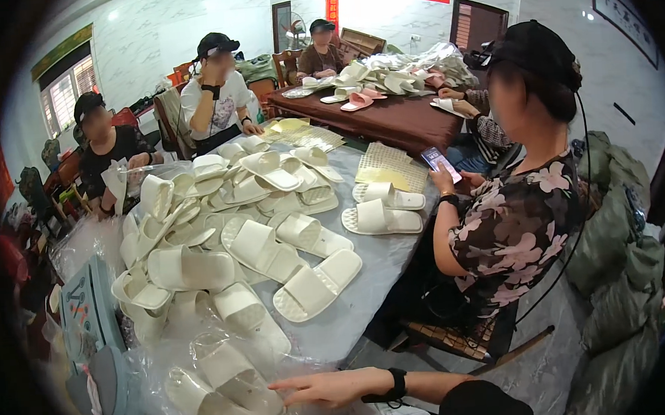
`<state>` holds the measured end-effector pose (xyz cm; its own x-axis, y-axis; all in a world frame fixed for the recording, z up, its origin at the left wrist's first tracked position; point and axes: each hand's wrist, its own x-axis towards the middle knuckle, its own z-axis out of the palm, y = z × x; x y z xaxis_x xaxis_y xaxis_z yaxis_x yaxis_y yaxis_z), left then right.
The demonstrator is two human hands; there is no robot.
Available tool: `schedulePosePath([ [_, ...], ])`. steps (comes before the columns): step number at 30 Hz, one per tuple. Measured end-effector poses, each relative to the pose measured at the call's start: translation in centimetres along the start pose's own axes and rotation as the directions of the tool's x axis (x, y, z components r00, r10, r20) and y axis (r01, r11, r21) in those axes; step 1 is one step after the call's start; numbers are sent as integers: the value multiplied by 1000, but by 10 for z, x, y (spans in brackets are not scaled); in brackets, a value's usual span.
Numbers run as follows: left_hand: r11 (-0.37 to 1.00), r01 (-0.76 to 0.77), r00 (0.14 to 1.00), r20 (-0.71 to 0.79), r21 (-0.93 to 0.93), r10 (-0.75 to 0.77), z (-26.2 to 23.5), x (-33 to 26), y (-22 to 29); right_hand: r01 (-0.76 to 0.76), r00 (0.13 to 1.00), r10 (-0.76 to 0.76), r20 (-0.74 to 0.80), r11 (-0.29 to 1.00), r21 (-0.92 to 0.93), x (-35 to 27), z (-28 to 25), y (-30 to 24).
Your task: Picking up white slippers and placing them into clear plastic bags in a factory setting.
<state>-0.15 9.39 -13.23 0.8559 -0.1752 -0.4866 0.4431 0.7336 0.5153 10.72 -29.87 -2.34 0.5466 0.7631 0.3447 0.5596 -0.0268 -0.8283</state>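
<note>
My right hand (319, 388) reaches in from the lower right with a black band on its wrist. Its fingers are stretched out flat and hold nothing. The fingertips rest at the edge of a clear plastic bag (204, 349) with white slippers (232, 378) inside it. My left hand is out of the picture. A big heap of loose white slippers (221, 228) covers the grey table (381, 265) beyond the bag.
A person in a flowered blouse (514, 228) sits at the right with a phone (439, 160). Two more people (218, 101) sit on the far left side. A brown table (395, 118) behind holds white and pink slippers. Grey-blue boxes (90, 310) stand at the left.
</note>
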Motion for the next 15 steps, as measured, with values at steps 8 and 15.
schedulePosePath([
  [8, 950, -232, 925, -253, 211, 282, 155, -36, 5, -282, 932, 281, -229, 959, 29, -22, -50, -21],
  [15, 955, -203, 909, -322, 216, 265, 146, -31, 4, -344, 802, -62, -595, 766, -544, -32, -55, 33],
])
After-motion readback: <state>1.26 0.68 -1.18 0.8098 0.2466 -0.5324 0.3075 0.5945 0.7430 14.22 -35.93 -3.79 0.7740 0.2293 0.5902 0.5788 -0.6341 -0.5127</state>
